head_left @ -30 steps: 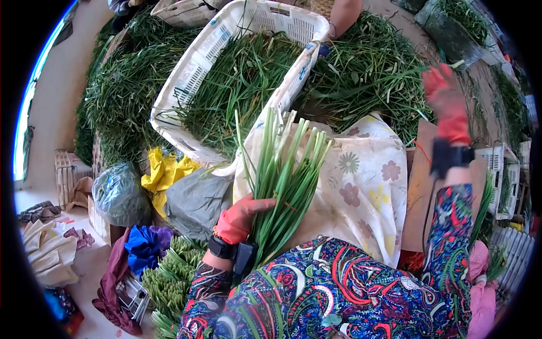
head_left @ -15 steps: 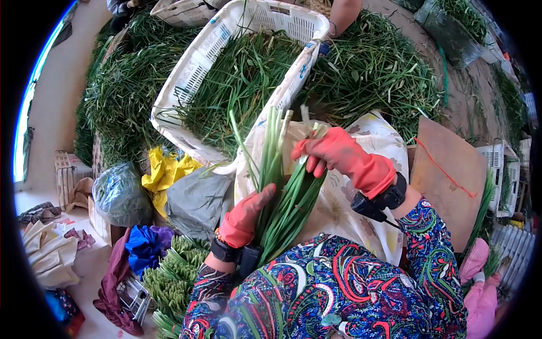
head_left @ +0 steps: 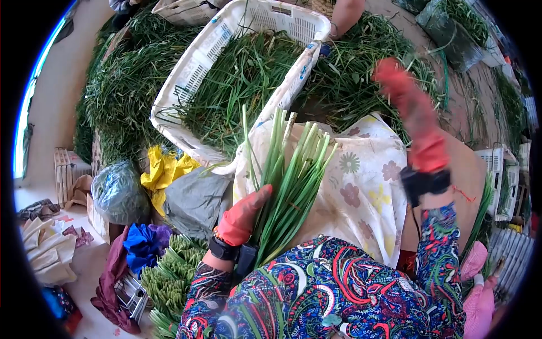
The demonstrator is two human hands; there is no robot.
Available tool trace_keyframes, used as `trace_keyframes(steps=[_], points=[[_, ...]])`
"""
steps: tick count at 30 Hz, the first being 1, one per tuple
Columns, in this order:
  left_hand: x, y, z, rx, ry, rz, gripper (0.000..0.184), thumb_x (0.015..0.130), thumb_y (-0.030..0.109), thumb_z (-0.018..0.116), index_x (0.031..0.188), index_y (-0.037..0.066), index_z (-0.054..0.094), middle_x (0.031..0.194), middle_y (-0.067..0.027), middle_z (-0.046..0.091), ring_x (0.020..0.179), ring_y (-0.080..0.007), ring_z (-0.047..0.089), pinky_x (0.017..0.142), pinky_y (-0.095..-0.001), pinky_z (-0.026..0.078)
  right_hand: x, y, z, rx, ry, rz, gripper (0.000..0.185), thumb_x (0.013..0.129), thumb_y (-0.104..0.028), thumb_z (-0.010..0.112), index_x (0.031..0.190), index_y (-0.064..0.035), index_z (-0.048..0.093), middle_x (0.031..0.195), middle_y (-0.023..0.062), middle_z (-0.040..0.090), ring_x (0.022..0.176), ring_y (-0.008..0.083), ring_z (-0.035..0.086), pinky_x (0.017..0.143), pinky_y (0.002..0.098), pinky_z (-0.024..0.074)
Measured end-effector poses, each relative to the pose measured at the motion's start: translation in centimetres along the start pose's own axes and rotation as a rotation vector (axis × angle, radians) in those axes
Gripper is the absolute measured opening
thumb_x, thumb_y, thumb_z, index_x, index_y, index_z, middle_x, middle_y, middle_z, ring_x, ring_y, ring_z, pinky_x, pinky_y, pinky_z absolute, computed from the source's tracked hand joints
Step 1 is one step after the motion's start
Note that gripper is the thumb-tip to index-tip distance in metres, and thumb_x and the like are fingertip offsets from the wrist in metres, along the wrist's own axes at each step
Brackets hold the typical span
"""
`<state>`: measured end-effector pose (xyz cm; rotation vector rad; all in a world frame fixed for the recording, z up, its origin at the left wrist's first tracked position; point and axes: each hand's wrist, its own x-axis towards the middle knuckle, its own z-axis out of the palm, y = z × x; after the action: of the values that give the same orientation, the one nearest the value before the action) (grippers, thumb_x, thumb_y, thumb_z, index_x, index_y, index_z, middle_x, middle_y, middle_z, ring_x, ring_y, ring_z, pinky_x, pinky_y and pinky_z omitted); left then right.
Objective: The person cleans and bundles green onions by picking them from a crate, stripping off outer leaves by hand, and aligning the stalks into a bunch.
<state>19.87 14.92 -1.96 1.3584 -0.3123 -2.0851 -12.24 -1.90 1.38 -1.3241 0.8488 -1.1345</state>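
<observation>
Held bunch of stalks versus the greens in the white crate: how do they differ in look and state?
The held bunch is gathered in the left hand, while the crate greens lie loose in the white crate. The bunch's stalks run roughly side by side; the crate greens tangle. The bunch shows pale ends; the crate greens look darker. Both are long, thin and green.

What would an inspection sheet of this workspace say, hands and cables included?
Surface: flowered cloth in front of the person.
Job's things: bundle of green stalks; white crate holding loose greens.
Clutter: yellow plastic, grey plastic and blue cloth, left.
Hands: left hand grips the bundle; right hand out right, blurred, grip unclear.
Cables: what looks like a dark cord below the right wrist.
Surroundings: heap of greens; another person's arm by the crate.
</observation>
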Motion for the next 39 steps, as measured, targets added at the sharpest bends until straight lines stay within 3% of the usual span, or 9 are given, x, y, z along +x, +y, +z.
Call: trace_keyframes(steps=[2,3,9,16,17,20,25,30,39], points=[[-0.3,0.6,0.8,0.037,0.002,-0.021,0.048,0.090,0.039,0.045,0.118,0.000,0.050,0.107,-0.0061,0.058,0.093,-0.0120,0.056,0.082,-0.0237,0.044,-1.3,2.1,7.0,-0.279,-0.314,-0.124,0.031,0.086,-0.030,0.049,0.103,-0.0068,0.060,0.118,0.0107,0.053,0.108,0.0210,0.050,0.095,0.0346,0.0359],[-0.5,0.9,1.2,0.055,0.002,-0.028,0.048,0.091,0.038,0.044,0.120,0.000,0.048,0.110,-0.0059,0.057,0.096,-0.0113,0.054,0.084,-0.0233,0.042,-1.7,5.7,8.5,-0.609,-0.310,-0.665,0.030,0.083,-0.033,0.051,0.103,-0.0121,0.060,0.118,0.0059,0.053,0.112,0.0206,0.047,0.098,0.0381,0.0324],[-0.7,0.7,1.0,0.250,0.012,0.024,0.051,0.092,0.039,0.041,0.124,-0.001,0.044,0.116,-0.0038,0.053,0.100,-0.0093,0.051,0.089,-0.0216,0.038,-2.8,5.7,14.1,-0.996,-0.457,-0.428,0.025,0.068,-0.023,0.057,0.092,-0.0147,0.059,0.102,-0.0014,0.057,0.109,0.0185,0.046,0.102,0.0398,0.0230],[-1.1,0.8,2.5,0.184,0.017,0.029,0.055,0.090,0.047,0.039,0.118,0.000,0.050,0.103,-0.0051,0.060,0.087,-0.0099,0.056,0.078,-0.0226,0.044,-2.0,5.0,11.5,-0.585,-0.721,-0.260,0.015,0.068,-0.016,0.062,0.081,-0.0105,0.061,0.078,0.0009,0.058,0.081,0.0181,0.055,0.091,0.0358,0.0333],[-1.1,0.8,2.4,0.116,0.022,-0.011,0.055,0.090,0.046,0.039,0.118,0.000,0.049,0.103,-0.0051,0.060,0.087,-0.0101,0.056,0.078,-0.0229,0.045,-1.6,5.2,11.1,-0.482,-0.796,-0.121,0.009,0.074,-0.017,0.057,0.080,-0.0109,0.057,0.079,-0.0020,0.060,0.087,0.0163,0.055,0.100,0.0401,0.0217],[-0.7,0.4,1.8,0.104,-0.041,-0.097,0.052,0.091,0.044,0.038,0.119,0.001,0.049,0.104,-0.0058,0.060,0.088,-0.0104,0.055,0.079,-0.0238,0.045,-2.6,5.1,11.1,-0.388,-0.672,0.028,0.009,0.075,-0.016,0.057,0.080,-0.0093,0.059,0.076,-0.0002,0.060,0.083,0.0164,0.056,0.098,0.0410,0.0220],[-0.2,-1.1,0.0,0.775,-0.119,0.453,0.050,0.091,0.041,0.040,0.121,0.002,0.046,0.107,-0.0057,0.058,0.091,-0.0114,0.054,0.082,-0.0245,0.043,-3.1,5.6,11.8,-0.382,-0.525,0.088,0.013,0.076,-0.015,0.055,0.083,-0.0049,0.060,0.075,0.0083,0.058,0.076,0.0218,0.055,0.075,0.0345,0.0394],[0.7,-2.1,-1.2,0.272,-0.159,0.195,0.048,0.090,0.036,0.046,0.123,0.002,0.044,0.107,-0.0045,0.058,0.094,-0.0128,0.054,0.082,-0.0254,0.043,-3.6,5.4,12.4,-0.327,-0.352,0.224,0.013,0.079,-0.015,0.051,0.077,-0.0031,0.055,0.073,0.0115,0.056,0.073,0.0282,0.054,0.071,0.0347,0.0411],[-0.3,-1.1,0.8,0.125,-0.095,0.104,0.040,0.086,0.031,0.055,0.114,0.003,0.050,0.095,-0.0022,0.060,0.080,-0.0110,0.057,0.070,-0.0233,0.046,-0.8,7.5,8.8,-0.638,-0.115,-0.369,0.011,0.079,-0.010,0.054,0.089,-0.0075,0.055,0.078,0.0033,0.059,0.079,0.0195,0.057,0.087,0.0331,0.0411]])
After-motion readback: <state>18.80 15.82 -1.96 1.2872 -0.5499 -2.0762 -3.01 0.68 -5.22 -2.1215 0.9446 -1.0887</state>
